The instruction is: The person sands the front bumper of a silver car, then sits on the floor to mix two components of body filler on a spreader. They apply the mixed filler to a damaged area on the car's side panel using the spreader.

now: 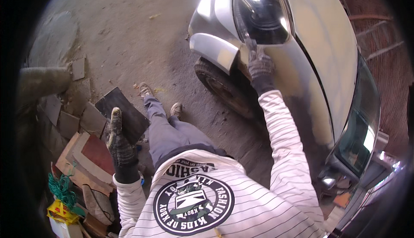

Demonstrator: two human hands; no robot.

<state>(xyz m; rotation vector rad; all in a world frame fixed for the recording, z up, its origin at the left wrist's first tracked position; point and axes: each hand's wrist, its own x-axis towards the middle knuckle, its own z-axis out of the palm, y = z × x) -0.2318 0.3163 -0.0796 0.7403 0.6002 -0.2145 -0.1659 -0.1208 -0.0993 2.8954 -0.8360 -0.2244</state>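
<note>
My left hand (120, 145), in a dark, stained glove, is closed on the edge of a dark flat rectangular board (127, 113), its thumb pointing up along the near side. My right hand (260, 64), in a grey knit glove, reaches to the car's front fender (286, 63) just below the headlight (262, 12). Its fingers look curled, and a thin dark shape juts from them toward the headlight's lower corner. Whether that is a tool or a finger is too blurred to tell. Pale yellowish patches mark the silver fender and the hood (319, 31).
Below the fender is the front tyre (224, 87), beside a loose-looking bumper end (213, 50). On the left, flat panels (92, 152) lie piled near green cord (64, 190) and a yellow bag (62, 212). The side mirror (330, 181) sticks out at lower right.
</note>
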